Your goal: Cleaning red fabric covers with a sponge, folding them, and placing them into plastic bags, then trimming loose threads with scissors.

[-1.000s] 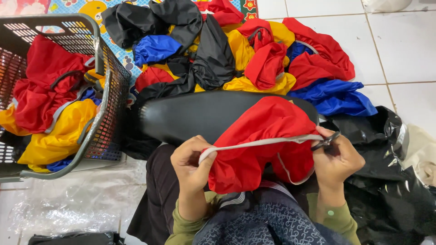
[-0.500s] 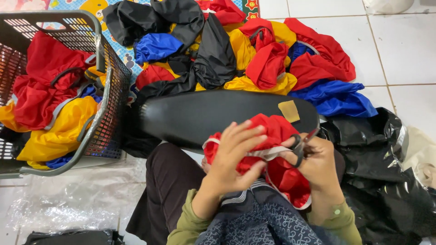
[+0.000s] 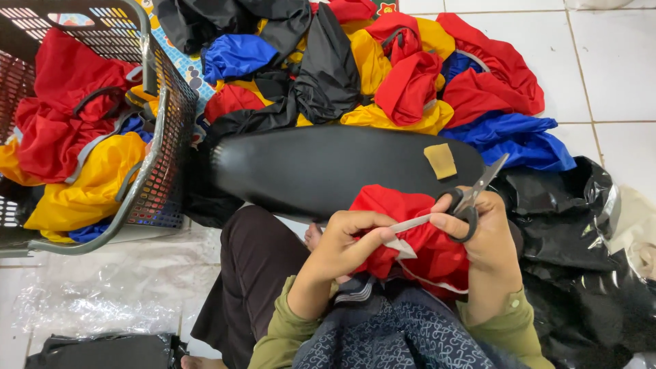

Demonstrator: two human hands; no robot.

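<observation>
Fingers (image 3: pixel 372 232) of the left hand (image 3: pixel 345 246) pinch a thin grey strap (image 3: pixel 410 223) near the lower middle of the frame. They are closed tight on it. The right hand (image 3: pixel 482 236) holds black scissors (image 3: pixel 471 201), with fingers closed through the handle loops. The blades point up and to the right, shut or nearly so. The strap runs between the two hands. Both hands rest on a red cloth piece (image 3: pixel 417 232) that lies bunched in the person's lap, just below the middle of the frame. Green sleeves (image 3: pixel 280 328) and a dark patterned top (image 3: pixel 389 335) show at the bottom edge.

Just above the hands is a long black cushion (image 3: pixel 321 167), smooth and shiny, lying across the middle of the frame. A small tan patch (image 3: pixel 441 160) sits on its right end. To the right lies a crinkly black plastic bag (image 3: pixel 581 239) on the white tile floor (image 3: pixel 615 68). At the lower left lies clear plastic sheeting (image 3: pixel 82 301).

At the left side stands a grey basket (image 3: pixel 154 164) with red, yellow and blue cloth pieces inside. At the top of the frame a big pile of cloth (image 3: pixel 383 68) lies on the floor, in red, yellow, blue and black, touching the far side of the cushion.
</observation>
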